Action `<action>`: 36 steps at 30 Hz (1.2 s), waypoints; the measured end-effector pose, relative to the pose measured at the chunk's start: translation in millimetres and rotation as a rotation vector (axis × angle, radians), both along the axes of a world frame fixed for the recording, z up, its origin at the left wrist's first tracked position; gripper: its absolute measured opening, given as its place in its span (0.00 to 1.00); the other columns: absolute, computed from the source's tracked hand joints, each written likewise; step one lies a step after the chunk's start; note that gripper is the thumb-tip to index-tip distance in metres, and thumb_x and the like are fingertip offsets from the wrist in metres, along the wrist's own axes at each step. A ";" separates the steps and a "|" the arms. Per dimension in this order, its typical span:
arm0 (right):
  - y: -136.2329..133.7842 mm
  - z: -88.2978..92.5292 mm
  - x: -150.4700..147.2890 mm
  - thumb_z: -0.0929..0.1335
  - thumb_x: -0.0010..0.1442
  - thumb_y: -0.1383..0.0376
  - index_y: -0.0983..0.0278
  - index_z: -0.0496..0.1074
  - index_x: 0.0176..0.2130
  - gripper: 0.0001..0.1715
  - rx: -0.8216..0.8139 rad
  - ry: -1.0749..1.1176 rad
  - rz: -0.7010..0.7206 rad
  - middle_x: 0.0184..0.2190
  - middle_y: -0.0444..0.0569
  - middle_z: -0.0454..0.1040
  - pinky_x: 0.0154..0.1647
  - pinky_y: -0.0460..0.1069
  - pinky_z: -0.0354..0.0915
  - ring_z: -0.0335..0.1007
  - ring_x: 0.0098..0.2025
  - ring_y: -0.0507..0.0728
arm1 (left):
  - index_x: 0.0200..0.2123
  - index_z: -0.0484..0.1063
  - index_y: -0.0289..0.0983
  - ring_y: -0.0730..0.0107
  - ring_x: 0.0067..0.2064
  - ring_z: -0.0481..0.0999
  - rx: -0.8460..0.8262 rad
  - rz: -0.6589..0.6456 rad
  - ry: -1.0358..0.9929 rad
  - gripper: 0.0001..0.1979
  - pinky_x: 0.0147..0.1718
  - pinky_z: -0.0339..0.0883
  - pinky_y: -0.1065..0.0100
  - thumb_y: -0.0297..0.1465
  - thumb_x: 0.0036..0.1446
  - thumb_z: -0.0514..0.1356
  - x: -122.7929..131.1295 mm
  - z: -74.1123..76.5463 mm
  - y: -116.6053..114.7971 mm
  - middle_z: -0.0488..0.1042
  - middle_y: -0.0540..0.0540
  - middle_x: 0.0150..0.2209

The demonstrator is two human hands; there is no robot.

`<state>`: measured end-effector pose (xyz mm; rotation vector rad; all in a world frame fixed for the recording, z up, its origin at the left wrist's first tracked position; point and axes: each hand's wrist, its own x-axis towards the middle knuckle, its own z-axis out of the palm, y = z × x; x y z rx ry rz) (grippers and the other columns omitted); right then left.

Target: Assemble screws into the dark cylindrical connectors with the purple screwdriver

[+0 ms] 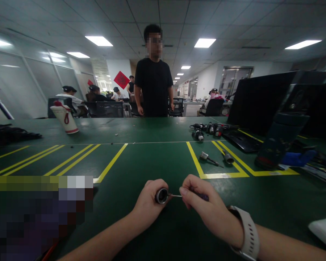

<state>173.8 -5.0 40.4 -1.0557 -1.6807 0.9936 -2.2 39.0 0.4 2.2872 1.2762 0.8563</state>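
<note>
My left hand is closed around a round metal connector shell, whose open ring end faces me. My right hand grips a small screwdriver by its dark handle. The thin shaft points left and reaches the side of the shell; its tip is hidden at my left fingers. Beyond my right hand, inside a yellow-taped area, lie a metal connector piece with a thin dark stem and a short metal cylinder.
Yellow tape lines mark the green table. Several dark cabled connectors lie further back. At right stand a dark bottle and a black monitor. A white cup stands back left. A person stands across the table.
</note>
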 end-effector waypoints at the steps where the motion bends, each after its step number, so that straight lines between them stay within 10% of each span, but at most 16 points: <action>1: 1.5 -0.3 0.2 0.62 0.58 0.64 0.63 0.61 0.23 0.12 -0.025 0.025 0.000 0.19 0.40 0.60 0.24 0.46 0.54 0.56 0.23 0.50 | 0.23 0.63 0.38 0.69 0.29 0.66 0.001 -0.001 0.001 0.07 0.30 0.57 0.68 0.28 0.49 0.60 -0.3 -0.4 -0.1 0.65 0.53 0.23; 12: 9.5 -9.9 0.3 0.65 0.57 0.63 0.64 0.62 0.24 0.12 -0.309 0.379 0.008 0.15 0.38 0.62 0.18 0.43 0.46 0.54 0.18 0.46 | 0.23 0.62 0.38 0.70 0.28 0.65 -0.080 -0.023 -0.114 0.09 0.28 0.58 0.70 0.30 0.49 0.61 -1.8 -3.9 2.6 0.65 0.53 0.24; 36: -1.2 -11.3 3.2 0.62 0.61 0.61 0.63 0.62 0.26 0.13 0.095 0.129 -0.039 0.21 0.41 0.61 0.25 0.47 0.55 0.57 0.24 0.51 | 0.24 0.63 0.38 0.75 0.25 0.63 -0.287 -0.042 -0.492 0.08 0.23 0.56 0.74 0.29 0.48 0.62 -1.0 3.2 1.0 0.63 0.56 0.23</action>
